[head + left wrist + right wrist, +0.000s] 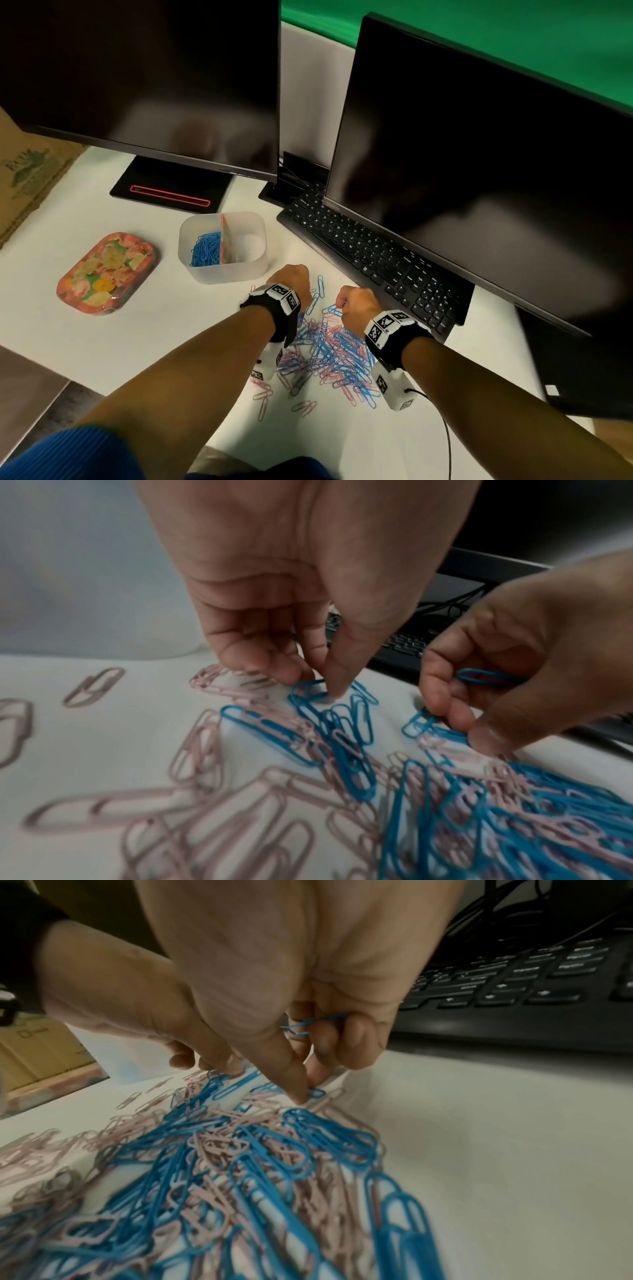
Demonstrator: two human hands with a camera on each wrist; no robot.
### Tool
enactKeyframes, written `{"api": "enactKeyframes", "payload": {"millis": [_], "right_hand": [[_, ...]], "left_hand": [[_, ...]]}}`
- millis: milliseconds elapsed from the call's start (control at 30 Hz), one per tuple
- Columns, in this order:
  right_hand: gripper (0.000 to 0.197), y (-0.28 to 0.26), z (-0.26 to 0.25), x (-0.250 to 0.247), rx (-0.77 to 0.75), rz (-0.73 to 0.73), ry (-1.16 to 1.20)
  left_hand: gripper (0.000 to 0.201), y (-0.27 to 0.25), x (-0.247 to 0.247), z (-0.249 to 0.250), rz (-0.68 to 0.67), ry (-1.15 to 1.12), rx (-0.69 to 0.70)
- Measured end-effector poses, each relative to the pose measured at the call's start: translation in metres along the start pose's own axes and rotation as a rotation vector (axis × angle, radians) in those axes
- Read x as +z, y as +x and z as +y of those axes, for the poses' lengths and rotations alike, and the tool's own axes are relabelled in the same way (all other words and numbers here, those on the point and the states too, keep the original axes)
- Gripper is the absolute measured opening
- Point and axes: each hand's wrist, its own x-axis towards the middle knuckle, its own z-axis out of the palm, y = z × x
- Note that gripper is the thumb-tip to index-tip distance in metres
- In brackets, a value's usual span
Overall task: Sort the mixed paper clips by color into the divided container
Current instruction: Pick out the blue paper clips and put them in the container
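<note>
- The left hand [274,588] reaches down from the top centre of the frame, thumb and fingertips [337,688] closed on a blue paper clip [308,693] at the pile's upper edge.
- The right hand [507,669] enters from the right, fingers curled round another blue clip [479,677], fingertips touching the pile.
- Pink and blue paper clips [342,777] spread across the white surface [137,710], pink ones at lower left, blue thickest at lower right.
- A black keyboard [404,642] lies behind the hands, right of centre.
</note>
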Motion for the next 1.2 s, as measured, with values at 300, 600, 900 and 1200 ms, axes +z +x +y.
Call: {"api": "enactKeyframes", "payload": {"millis": [300, 600, 900, 1200], "right_hand": [[0.027, -0.014, 0.012, 0.004, -0.127, 0.036, -0.032], [0.033, -0.006, 0.01, -0.001, -0.212, -0.006, -0.191], [0.019, -0.009, 0.013, 0.004, -0.207, 0.067, -0.151], [0.015, -0.029, 0.031, 0.0, -0.331, 0.258, 0.356]], "left_hand": [[0.026, 0.003, -0.012, -0.016, -0.004, -0.574, 0.007], [0.02, 0.004, -0.01, -0.005, -0.121, -0.901, -0.081], [0.034, 0.006, 0.004, 0.001, -0.02, 0.052, 0.288], [0.017, 0.008, 0.002, -0.004, -0.009, 0.134, 0.286]]}}
